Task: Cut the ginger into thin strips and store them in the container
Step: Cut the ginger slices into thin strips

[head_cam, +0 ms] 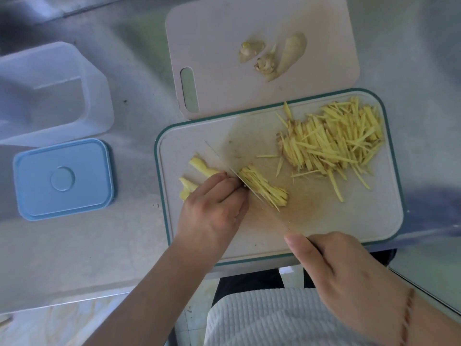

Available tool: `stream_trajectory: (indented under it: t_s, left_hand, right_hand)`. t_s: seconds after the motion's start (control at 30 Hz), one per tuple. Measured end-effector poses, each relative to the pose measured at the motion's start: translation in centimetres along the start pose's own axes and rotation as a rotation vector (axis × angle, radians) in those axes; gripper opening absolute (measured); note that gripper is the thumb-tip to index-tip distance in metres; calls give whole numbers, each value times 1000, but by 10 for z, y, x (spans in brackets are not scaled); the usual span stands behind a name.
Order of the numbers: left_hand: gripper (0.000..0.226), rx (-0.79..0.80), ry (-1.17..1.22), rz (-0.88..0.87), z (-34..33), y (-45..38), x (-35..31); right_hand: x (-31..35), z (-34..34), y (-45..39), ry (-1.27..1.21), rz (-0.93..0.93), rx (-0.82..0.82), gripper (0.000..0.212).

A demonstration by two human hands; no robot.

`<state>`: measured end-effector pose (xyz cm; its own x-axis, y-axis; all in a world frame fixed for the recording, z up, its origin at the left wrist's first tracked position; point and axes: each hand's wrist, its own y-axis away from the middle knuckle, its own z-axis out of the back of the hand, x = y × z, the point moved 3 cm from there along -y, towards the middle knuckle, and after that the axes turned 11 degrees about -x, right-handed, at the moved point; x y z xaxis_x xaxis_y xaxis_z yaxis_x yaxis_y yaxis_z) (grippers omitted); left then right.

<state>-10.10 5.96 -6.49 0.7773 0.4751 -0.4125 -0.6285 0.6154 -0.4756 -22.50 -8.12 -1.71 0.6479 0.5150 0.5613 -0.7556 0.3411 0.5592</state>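
Two hands busy: left hand (213, 208) curls over ginger slices (197, 176), hiding fingertips; right hand (349, 278) grips knife (249, 186), handle hidden. Thin, stringy strips (331, 138) piled on board (349, 216).

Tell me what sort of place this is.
Most likely a kitchen prep counter, home or commercial I cannot tell. A steel worktop carries two cutting boards, cut ginger strips lie on the green-rimmed board, and an open plastic container waits beside its blue lid.

Yellow ginger strips (331, 136), empty container (53, 96)
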Motion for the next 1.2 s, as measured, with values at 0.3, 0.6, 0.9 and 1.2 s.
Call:
stream_trajectory:
  t_s: [0.3,0.6,0.9,1.2]
  left_hand:
    - [10,10,6,-1,-1,-1,-1]
    - [14,17,-34,-15,-1,1,-1]
    - [5,2,45,-6,-3,8,4]
    - [18,-77,21,83,18,14,19]
  right_hand:
    - [8,-4,-14,-28,51,11,67]
    - [0,-3,0,17,0,31,61]
    - [15,-13,-29,-117,76,-20,63]
    - [-31,-5,4,-273,37,35,70]
